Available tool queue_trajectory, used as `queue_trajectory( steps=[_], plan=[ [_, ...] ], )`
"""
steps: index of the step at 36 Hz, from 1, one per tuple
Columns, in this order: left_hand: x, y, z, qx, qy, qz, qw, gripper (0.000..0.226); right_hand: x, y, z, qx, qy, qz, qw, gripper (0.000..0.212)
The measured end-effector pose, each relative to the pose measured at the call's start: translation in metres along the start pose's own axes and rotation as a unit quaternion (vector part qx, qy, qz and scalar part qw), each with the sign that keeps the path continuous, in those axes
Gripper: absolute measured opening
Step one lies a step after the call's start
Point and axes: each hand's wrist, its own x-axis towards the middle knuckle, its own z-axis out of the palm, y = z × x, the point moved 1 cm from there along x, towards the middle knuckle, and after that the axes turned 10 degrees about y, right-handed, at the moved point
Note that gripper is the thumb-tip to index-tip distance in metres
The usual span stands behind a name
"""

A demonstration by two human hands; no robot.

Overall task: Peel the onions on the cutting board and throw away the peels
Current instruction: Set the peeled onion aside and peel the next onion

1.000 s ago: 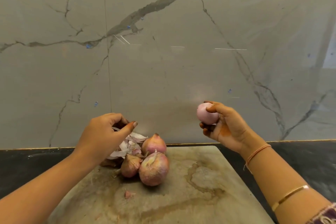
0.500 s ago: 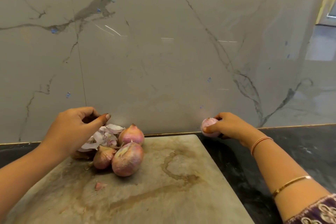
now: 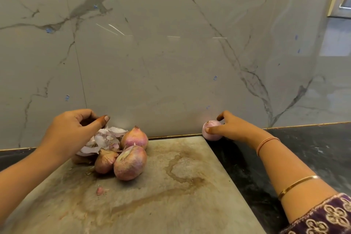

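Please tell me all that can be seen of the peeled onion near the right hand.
The peeled onion is small, round and pale pinkish-purple, with smooth, slightly glossy flesh and no dry skin left. It appears to rest on the dark countertop, just off the far right corner of the cutting board, close to the marble wall. The right hand grips it, thumb across its front and a finger over its top. Its underside is hidden.

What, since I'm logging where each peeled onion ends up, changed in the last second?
The right hand lowered the peeled pale pink onion from mid-air to the black stone countertop beside the stained grey cutting board's far right corner, still gripping it. The left hand stays curled over the papery pinkish peels; the three unpeeled reddish onions and small pink scrap are unmoved.
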Motion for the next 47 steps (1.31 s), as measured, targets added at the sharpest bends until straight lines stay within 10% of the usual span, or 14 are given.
queue_trajectory(
  steps=[18, 29, 40, 47],
  plan=[
    [0.003, 0.006, -0.002, 0.008, -0.009, -0.005, 1.0, 0.016, -0.016, -0.046, 0.017, -0.018, 0.198, -0.193, 0.961, 0.05],
    [0.008, 0.0, -0.006, 0.027, -0.02, 0.006, 0.999, 0.022, -0.076, -0.14, 0.052, -0.058, -0.066, -0.341, 0.936, 0.045],
    [0.012, -0.009, -0.006, 0.049, -0.01, 0.014, 0.999, 0.016, -0.087, -0.173, 0.104, -0.331, -0.041, -0.457, 0.824, 0.038],
    [0.01, -0.006, -0.005, 0.048, -0.017, 0.032, 0.998, 0.011, -0.083, -0.17, 0.112, -0.251, -0.025, -0.47, 0.846, 0.032]
  ],
)
